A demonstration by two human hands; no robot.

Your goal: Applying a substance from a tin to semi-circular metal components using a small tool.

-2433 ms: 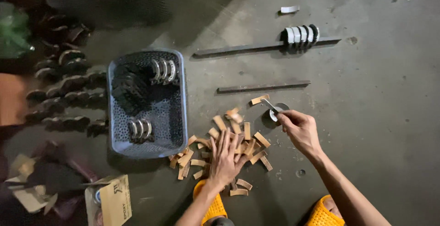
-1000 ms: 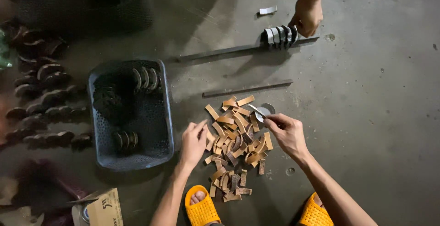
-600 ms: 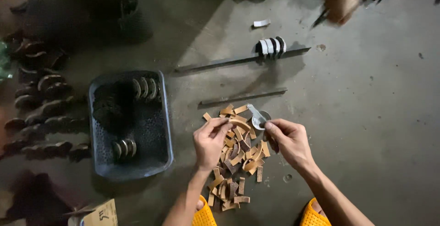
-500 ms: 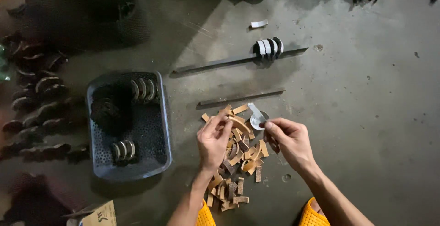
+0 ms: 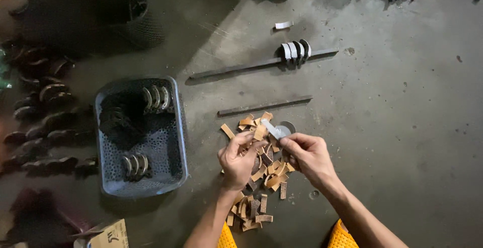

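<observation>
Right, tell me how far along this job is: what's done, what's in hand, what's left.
Done, it seems: curved metal pieces stand in rows in the grey plastic basket, and a few more sit on the long metal bar. In hand: the left hand holds one tan strip, and the right hand holds a small flat tool to it. Left: the pile of tan strips on the floor.

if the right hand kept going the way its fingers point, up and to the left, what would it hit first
Probably the grey strip that the right hand pinches, then the tan curved pieces; height above them is unclear.
</observation>
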